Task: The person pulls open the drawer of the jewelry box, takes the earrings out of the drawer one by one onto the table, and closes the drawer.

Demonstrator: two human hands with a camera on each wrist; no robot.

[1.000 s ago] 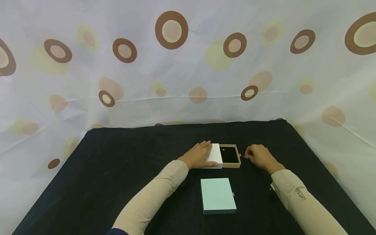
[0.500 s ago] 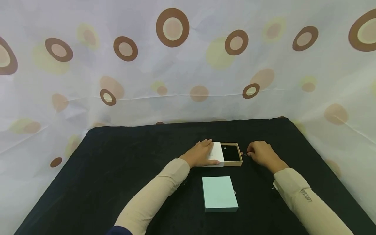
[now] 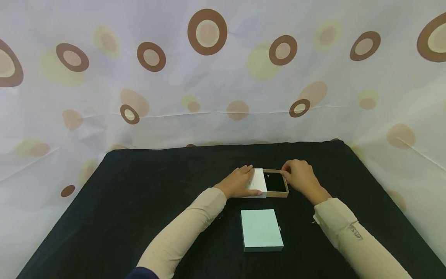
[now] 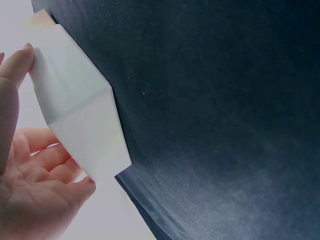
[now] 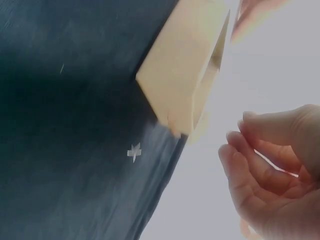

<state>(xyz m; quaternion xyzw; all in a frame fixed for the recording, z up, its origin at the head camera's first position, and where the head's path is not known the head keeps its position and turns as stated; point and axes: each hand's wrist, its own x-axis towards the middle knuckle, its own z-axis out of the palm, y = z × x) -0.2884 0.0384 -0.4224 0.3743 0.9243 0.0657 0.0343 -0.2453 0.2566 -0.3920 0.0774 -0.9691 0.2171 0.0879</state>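
**Left hand (image 3: 237, 183) grips a white box cover (image 3: 258, 182), its tan drawer (image 3: 277, 194) partly out**

Nearest, at the bottom edge, a patch of dark blue cloth (image 3: 142, 273) meets the cream left sleeve (image 3: 188, 232). The matching right sleeve (image 3: 373, 248) carries dark lettering (image 3: 356, 231) near the cuff; it seems to begin "Lets", and the rest is too small to make out.

Beyond the sleeves, between the two forearms, a pale turquoise box (image 3: 262, 229) lies flat on the black-covered table (image 3: 104, 232), with a small tab (image 3: 280, 228) at its right edge.

Farther on, past the turquoise box, lies the white box cover. The left hand lies across it, thumb along the near side, fingers over the top. Faint grey marks (image 3: 251, 184) beside the fingers (print, perhaps) cannot be read. The drawer sticks out to the right, showing a black lining (image 3: 274, 182) that bears a small silver star (image 3: 268, 176).

The right hand (image 3: 299, 174) is at the drawer's right end, thumb and fingertips drawn together; whether they pinch anything cannot be told. In the right wrist view, a pale star-shaped piece (image 5: 134, 153) shows against the black cloth, though whether it lies there or hangs is unclear.

Farthest off, behind the table, hangs a white curtain (image 3: 219, 85) printed with brown rings and beige and yellow spots.
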